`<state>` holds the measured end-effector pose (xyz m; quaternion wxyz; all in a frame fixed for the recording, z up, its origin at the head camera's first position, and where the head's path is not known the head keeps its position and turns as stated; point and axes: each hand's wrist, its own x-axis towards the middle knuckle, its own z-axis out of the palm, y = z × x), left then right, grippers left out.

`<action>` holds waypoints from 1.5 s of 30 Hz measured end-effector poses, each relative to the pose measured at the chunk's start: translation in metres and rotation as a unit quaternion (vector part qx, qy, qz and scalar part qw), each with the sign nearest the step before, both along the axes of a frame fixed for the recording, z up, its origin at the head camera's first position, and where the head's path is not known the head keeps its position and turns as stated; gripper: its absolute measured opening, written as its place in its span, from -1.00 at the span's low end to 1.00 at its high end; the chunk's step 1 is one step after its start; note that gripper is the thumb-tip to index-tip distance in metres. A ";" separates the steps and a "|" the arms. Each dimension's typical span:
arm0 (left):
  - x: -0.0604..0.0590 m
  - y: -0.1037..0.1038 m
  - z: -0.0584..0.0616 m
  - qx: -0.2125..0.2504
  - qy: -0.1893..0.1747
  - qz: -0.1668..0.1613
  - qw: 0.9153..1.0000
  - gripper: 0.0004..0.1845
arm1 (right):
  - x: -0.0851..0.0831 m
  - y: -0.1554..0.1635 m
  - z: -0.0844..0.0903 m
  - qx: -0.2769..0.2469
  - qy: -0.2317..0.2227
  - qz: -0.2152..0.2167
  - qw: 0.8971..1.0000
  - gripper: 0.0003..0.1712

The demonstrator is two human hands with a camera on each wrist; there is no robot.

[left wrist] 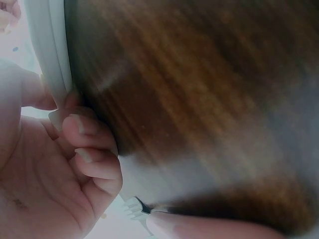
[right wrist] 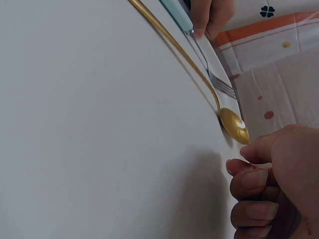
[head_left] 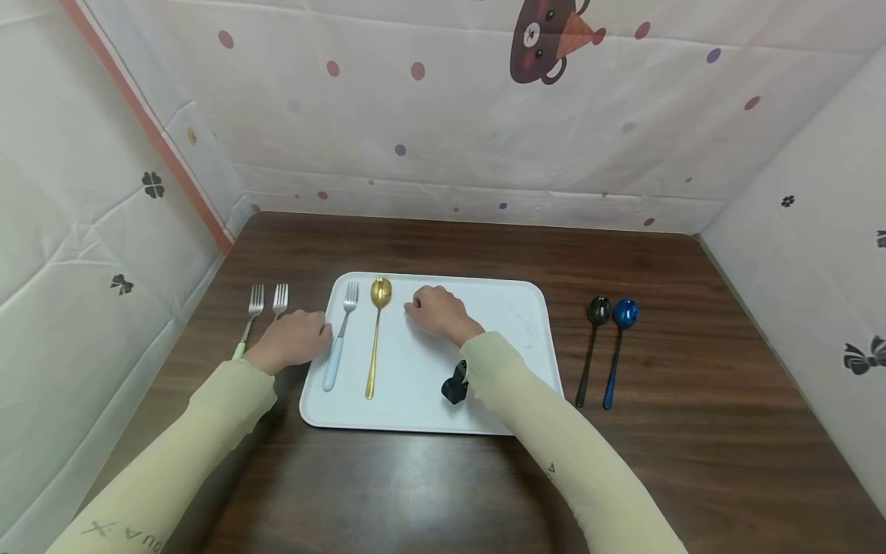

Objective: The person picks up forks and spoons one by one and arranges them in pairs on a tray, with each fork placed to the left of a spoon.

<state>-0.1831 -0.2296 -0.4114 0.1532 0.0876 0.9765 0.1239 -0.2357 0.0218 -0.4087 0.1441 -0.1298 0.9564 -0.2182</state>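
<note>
One blue-handled fork and the gold spoon already lay on my white tray. My left hand pinched that fork's handle at the tray's edge; my right hand rested curled and empty on the tray. By my reckoning, two forks and two dark spoons remained on the surface.

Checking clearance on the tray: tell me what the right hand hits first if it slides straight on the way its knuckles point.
Likely the gold spoon. The right hand rests curled on the white tray, knuckles toward the spoon's bowl, with only bare tray between. The exact heading is hard to judge.
</note>
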 end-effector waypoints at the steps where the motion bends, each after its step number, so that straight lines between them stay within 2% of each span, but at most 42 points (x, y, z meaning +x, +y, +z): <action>1: 0.000 0.000 0.000 0.000 0.000 0.000 1.000 -0.66 | 0.000 0.002 0.000 0.001 -0.001 -0.001 1.000 -0.63; 12: 0.000 -0.001 0.002 0.004 0.000 -0.004 1.000 -0.65 | -0.008 0.031 -0.004 -0.002 0.005 -0.032 0.999 -0.67; 23: 0.001 -0.003 0.000 0.005 0.006 -0.002 1.000 -0.65 | -0.015 0.066 -0.001 0.002 0.014 -0.054 0.998 -0.67; 36: 0.002 -0.002 0.001 0.014 0.006 0.001 1.000 -0.64 | -0.016 0.103 -0.002 0.028 0.018 -0.074 0.997 -0.67; 45: 0.003 -0.002 0.002 0.018 0.004 0.003 1.000 -0.65 | -0.014 0.126 -0.004 0.046 0.035 -0.077 0.995 -0.66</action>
